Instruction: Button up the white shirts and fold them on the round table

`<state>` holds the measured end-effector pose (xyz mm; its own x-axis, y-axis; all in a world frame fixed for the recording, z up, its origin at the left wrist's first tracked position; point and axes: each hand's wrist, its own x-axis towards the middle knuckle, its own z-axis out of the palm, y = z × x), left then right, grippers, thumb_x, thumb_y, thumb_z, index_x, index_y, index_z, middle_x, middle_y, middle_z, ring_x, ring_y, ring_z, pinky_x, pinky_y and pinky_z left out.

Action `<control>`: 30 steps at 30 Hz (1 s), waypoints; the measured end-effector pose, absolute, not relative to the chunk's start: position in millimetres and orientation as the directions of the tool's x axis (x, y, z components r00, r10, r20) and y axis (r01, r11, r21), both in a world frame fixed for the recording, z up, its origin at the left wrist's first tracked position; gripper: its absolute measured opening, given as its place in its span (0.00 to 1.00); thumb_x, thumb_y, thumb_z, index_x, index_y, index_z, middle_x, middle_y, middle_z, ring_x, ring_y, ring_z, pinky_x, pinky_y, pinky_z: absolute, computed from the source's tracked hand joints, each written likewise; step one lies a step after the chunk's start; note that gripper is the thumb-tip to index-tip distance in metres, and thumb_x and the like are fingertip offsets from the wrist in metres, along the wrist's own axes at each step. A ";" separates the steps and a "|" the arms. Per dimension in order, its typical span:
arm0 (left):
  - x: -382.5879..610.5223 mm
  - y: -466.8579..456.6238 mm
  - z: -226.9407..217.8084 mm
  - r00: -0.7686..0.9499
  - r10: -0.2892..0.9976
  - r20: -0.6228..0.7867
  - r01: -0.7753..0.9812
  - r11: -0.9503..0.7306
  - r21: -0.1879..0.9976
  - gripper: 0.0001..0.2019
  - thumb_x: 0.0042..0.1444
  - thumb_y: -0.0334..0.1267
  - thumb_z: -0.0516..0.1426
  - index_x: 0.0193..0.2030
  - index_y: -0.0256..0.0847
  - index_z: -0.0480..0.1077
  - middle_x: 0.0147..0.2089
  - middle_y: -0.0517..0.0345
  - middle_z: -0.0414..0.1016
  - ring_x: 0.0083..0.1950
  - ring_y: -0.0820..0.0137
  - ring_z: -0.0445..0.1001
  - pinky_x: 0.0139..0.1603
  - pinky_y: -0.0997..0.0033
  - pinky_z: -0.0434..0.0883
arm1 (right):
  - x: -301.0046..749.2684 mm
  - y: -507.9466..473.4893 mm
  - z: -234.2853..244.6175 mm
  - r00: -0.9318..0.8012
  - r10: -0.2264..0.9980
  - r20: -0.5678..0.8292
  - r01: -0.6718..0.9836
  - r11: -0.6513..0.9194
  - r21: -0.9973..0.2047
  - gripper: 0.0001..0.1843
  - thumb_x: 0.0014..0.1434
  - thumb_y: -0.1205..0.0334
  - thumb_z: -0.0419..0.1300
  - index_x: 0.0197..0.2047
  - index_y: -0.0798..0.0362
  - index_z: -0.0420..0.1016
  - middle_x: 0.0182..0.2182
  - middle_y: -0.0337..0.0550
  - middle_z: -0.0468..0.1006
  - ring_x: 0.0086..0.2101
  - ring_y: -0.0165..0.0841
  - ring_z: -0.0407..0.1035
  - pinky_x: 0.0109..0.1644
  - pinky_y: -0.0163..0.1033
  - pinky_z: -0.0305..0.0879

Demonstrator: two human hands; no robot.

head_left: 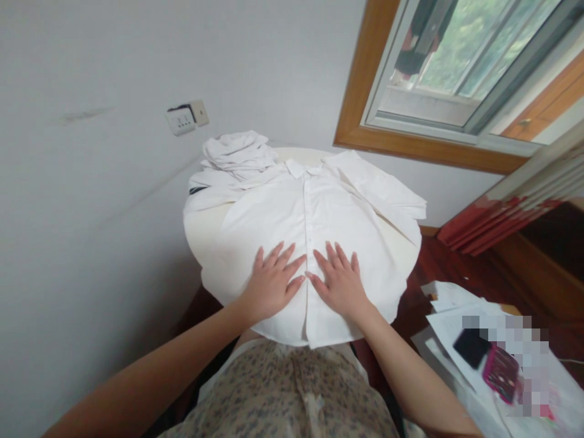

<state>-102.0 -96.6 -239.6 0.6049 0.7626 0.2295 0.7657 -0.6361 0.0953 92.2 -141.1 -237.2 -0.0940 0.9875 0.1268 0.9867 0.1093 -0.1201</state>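
A white button-up shirt (269, 219) lies front side up over a round cream table (205, 234), its collar at the far side and its hem hanging over the near edge. My left hand (271, 283) rests flat on the shirt just left of the button strip, fingers spread. On the other side of the strip, my right hand (340, 280) also lies flat with its fingers apart. The two thumbs nearly meet at the strip. Neither hand grips any cloth. The shirt's right-hand sleeve stretches out toward the table's right edge.
A heap of white clothes (237, 155) sits at the table's back left, against the wall. A socket (181, 120) is on that wall. To the right are a wood-framed window (387, 137), a red and white curtain (474, 228), and papers with a pink-edged case (502, 372).
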 end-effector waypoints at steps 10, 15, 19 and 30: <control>-148.7 -115.6 -240.7 0.567 0.805 0.174 0.811 -0.583 0.052 0.32 0.58 0.60 0.49 0.68 0.54 0.56 0.72 0.52 0.50 0.72 0.51 0.48 0.67 0.35 0.46 | 165.5 -193.1 -243.9 -0.080 0.984 0.158 0.996 0.085 -0.027 0.33 0.64 0.42 0.47 0.69 0.44 0.55 0.69 0.44 0.48 0.68 0.42 0.42 0.68 0.55 0.44; -139.3 -99.7 -225.3 0.588 0.794 0.155 0.795 -0.603 0.066 0.26 0.61 0.56 0.48 0.62 0.53 0.65 0.67 0.52 0.61 0.69 0.51 0.55 0.66 0.38 0.53 | 161.0 -167.0 -221.4 -0.070 0.991 0.116 0.996 0.076 -0.046 0.24 0.63 0.48 0.52 0.58 0.48 0.70 0.60 0.50 0.68 0.60 0.45 0.59 0.62 0.51 0.56; -105.1 -52.7 -214.4 0.632 0.742 0.223 0.750 -0.659 0.067 0.20 0.64 0.46 0.46 0.56 0.46 0.71 0.62 0.51 0.68 0.64 0.58 0.63 0.65 0.52 0.60 | 126.7 -109.7 -193.9 -0.133 0.986 0.098 0.967 0.150 -0.205 0.16 0.64 0.53 0.52 0.47 0.52 0.74 0.43 0.50 0.77 0.43 0.36 0.72 0.48 0.40 0.65; -69.9 9.3 -259.4 0.565 0.770 0.296 0.763 -0.625 0.167 0.22 0.62 0.35 0.45 0.61 0.35 0.64 0.66 0.47 0.62 0.68 0.63 0.58 0.69 0.58 0.55 | 67.1 -48.7 -196.0 -0.048 0.998 -0.041 0.977 0.039 -0.208 0.28 0.53 0.52 0.62 0.54 0.57 0.63 0.50 0.57 0.70 0.49 0.46 0.68 0.49 0.44 0.66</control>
<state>-69.9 9.3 -259.4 0.5653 0.7699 0.2960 0.7629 -0.6245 0.1673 67.1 -48.7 -196.0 -0.0484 0.9980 -0.0415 0.9773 0.0387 -0.2082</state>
